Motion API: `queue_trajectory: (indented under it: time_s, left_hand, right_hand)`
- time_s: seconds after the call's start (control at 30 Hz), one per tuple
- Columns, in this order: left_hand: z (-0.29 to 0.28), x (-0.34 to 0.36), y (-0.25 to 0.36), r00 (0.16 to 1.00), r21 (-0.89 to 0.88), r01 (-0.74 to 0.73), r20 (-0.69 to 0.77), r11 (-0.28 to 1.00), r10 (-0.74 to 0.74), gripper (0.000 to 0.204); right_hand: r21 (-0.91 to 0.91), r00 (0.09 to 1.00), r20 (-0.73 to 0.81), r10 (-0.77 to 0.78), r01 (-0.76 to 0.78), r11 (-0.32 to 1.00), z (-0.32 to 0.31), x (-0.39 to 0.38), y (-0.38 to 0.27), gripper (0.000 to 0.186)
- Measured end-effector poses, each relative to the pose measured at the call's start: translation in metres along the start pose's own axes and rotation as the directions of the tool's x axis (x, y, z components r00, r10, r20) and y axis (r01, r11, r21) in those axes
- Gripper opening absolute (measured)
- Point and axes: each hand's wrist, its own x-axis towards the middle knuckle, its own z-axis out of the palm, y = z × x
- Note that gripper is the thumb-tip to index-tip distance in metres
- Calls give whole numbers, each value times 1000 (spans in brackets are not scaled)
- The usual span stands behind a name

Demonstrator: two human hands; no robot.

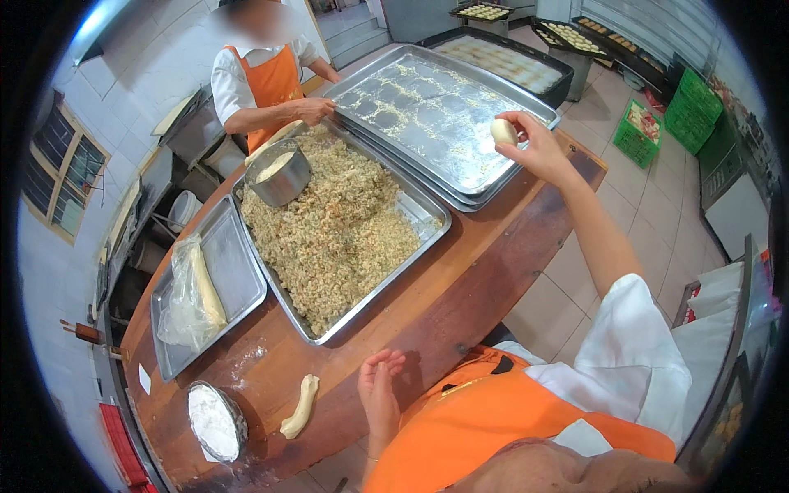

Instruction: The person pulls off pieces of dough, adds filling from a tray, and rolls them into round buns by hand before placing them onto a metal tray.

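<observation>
Over the right end of the tray (460, 160), the right hand (538, 149) pinches the ball (502, 131); the left hand (380, 396), loosely spread, sits right of the slanting dough (301, 407).

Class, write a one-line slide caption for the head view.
Right hand holding a pale dough ball over a floured metal tray, left hand near a short dough roll.
</observation>
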Motion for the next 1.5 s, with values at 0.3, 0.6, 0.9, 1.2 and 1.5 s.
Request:
queue_trajectory:
  time_s: [0.3, 0.6, 0.9, 1.2, 1.5]
  left_hand:
    - [1, 3, -8, 1000, -10, 17, 6, 1000, -17, 23]
    - [1, 5, -6, 1000, 7, 25, -7, 1000, -25, 21]
    - [-5, 13, -11, 999, 7, 38, -29, 999, -37, 21]
    - [-8, 9, -6, 998, -5, 37, -48, 999, -38, 21]
    - [-5, 10, -9, 998, 9, 47, -40, 999, -47, 20]
  right_hand:
    - [-510, 850, 433, 301, -45, 859, 33, 51, 52, 53]
    - [-313, 944, 298, 139, -41, 949, 69, 63, 45, 56]
    - [-495, 940, 331, 82, 99, 863, 95, 82, 78, 52]
    - [-422, 861, 473, 187, 35, 906, 53, 70, 54, 52]
    - [-436, 870, 491, 27, 219, 873, 58, 44, 42, 48]
